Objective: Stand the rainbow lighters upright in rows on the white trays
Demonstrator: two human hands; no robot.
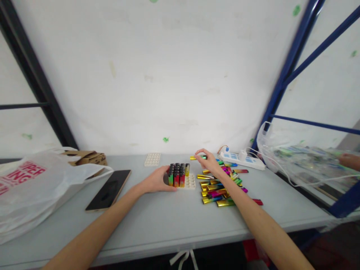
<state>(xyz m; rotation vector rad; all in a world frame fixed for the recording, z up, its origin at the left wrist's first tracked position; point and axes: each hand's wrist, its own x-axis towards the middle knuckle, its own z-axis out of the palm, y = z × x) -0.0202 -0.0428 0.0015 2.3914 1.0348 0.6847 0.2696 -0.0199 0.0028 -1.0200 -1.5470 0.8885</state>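
Observation:
Several lighters (176, 175) with black tops and shiny coloured bodies stand upright in rows in a white holder tray (190, 181). My left hand (158, 180) is curled around the left side of this group, thumb at the front and fingers behind. The tray's right part shows bare round sockets. Behind a loose pile of lighters (213, 189), my right hand (207, 160) has its thumb and forefinger closed on one lighter (192, 158), gold at its left end. Part of that lighter is hidden by the fingers. My right forearm passes over the pile.
A second white holder tray (152, 159) lies near the wall. On the left are a dark phone (109, 190), a white plastic bag (36, 183) and cardboard (89, 157). A power strip (244, 160) with cables sits at back right. Another person's hand (350, 161) shows at far right.

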